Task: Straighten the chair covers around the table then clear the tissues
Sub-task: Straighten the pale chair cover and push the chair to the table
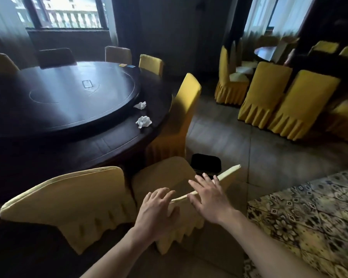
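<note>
A chair in a yellow cover [167, 177] stands right below me, its back top running from lower left to upper right. My left hand [157, 209] rests on the left end of that back top, fingers curled over the fabric. My right hand [208, 196] lies flat on the top edge further right, fingers spread. Another yellow-covered chair [72, 197] stands to the left. Two crumpled white tissues [144, 121] [140, 105] lie on the dark round table [109, 145] near its right rim.
A third covered chair [181, 117] stands at the table's right side, more behind it. A black bin [206, 162] sits on the floor past my chair. Several yellow chairs [269, 97] cluster at the right. A patterned carpet [309, 217] lies lower right.
</note>
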